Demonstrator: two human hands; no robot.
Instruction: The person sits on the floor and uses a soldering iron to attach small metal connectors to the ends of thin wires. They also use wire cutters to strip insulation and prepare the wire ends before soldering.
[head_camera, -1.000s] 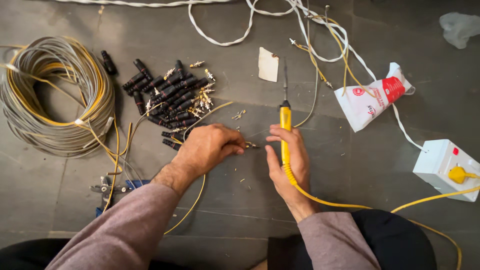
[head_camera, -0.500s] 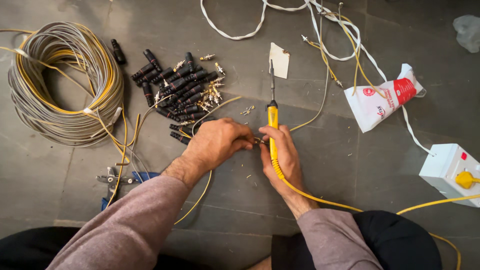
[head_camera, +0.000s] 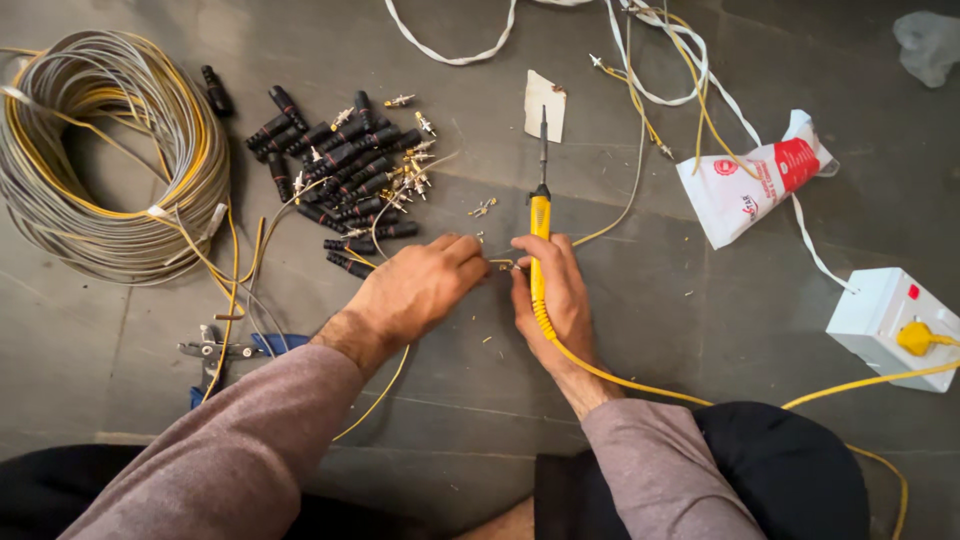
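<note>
the right hand (head_camera: 553, 295) is closed around the yellow handle of a soldering iron (head_camera: 540, 225), whose dark tip points away from the person toward a small white card (head_camera: 545, 104) on the floor. the left hand (head_camera: 420, 285) has its fingertips pinched on something small right beside the iron's handle, probably a little metal connector piece (head_camera: 502, 263), though it is too tiny to tell for sure. a thin yellow wire (head_camera: 375, 400) runs out from under the left hand toward the person.

the iron's yellow cord (head_camera: 700, 395) curls past the right wrist to a white socket box (head_camera: 885, 320) with a yellow plug, well to the right. just beyond the left hand lies a heap of black plug shells (head_camera: 335, 165) mixed with small metal pins. a big coil of grey and yellow cable (head_camera: 100, 160) sits at far left, with pliers (head_camera: 215, 350) near the left sleeve. a white and red packet (head_camera: 750, 180) lies beyond the right hand.
</note>
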